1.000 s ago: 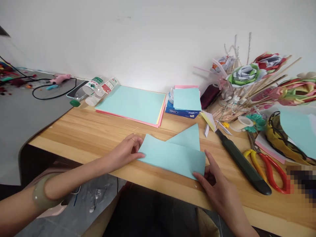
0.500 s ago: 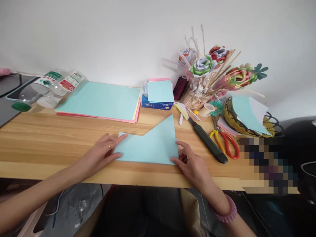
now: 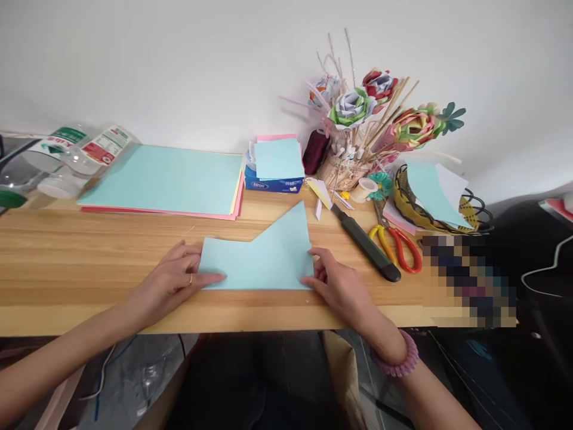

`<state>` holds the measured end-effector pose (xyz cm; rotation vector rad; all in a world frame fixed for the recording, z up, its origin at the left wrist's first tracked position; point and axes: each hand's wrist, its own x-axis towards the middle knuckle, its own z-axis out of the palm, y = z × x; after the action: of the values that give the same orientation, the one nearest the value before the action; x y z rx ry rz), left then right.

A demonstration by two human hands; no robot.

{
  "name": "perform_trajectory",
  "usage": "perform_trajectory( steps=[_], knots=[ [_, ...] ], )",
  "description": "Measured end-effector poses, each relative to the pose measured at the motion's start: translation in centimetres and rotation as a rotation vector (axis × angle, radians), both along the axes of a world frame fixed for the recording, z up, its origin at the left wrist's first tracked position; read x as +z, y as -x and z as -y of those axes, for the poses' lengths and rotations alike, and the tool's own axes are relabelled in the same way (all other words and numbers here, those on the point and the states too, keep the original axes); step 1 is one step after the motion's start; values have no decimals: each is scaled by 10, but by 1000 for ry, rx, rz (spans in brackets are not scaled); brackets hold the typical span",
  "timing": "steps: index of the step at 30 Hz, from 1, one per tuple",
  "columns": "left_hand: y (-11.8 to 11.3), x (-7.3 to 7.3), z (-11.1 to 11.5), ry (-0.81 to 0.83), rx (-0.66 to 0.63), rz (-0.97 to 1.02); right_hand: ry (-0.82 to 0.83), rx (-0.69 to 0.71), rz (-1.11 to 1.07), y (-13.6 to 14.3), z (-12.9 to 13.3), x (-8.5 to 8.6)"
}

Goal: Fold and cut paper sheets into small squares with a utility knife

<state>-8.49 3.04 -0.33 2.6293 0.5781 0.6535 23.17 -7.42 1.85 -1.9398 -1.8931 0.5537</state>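
A folded light blue sheet of paper [image 3: 255,266] lies near the table's front edge, its straight fold toward me and a slanted point rising at its upper right. My left hand [image 3: 179,275] holds its left end, one finger stretched along the lower edge and the others curled at the side, partly hidden. At the opposite end, my right hand [image 3: 333,278] pinches the right edge, with the thumb at the lower corner and the index finger higher up.
Behind lies a stack of coloured paper [image 3: 165,179], with plastic bottles [image 3: 98,149] to its left. A blue tissue box [image 3: 273,184] carries small sheets. To the right are a black-handled cutter [image 3: 369,248], scissors [image 3: 403,248], paper flowers [image 3: 353,107] and a yellow basket [image 3: 403,194].
My left hand's upper finger has drawn back from the paper's top left corner, and a finger now presses along the lower edge. My right hand keeps its place at the right end. The view has shifted slightly.
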Motion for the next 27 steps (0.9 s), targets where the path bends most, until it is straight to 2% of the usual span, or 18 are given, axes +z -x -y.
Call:
perform_trajectory(
  steps=[4, 9, 11, 13, 16, 19, 23, 27],
  knots=[
    [-1, 0, 1, -16, 22, 12, 6, 42, 2, -1, 0, 2],
    [-3, -4, 6, -134, 237, -83, -9, 101, -19, -4, -2, 1],
    [-3, -5, 6, -229, 267, -139, -9, 105, -15, -5, -2, 1],
    [-3, -3, 4, -309, 207, -236, -7, 103, -2, -5, -2, 0],
    [-3, 4, -2, -369, -42, -388, -4, 98, 24, -5, 0, 0],
    [-7, 15, -7, -353, -270, -456, 2, 103, 41, -4, 1, 0],
    [-20, 31, -9, -303, -355, -466, 22, 119, 46, -4, -1, 3],
    [-50, 44, -11, -283, -415, -422, 36, 146, 38, -4, -4, 8]
  ],
)
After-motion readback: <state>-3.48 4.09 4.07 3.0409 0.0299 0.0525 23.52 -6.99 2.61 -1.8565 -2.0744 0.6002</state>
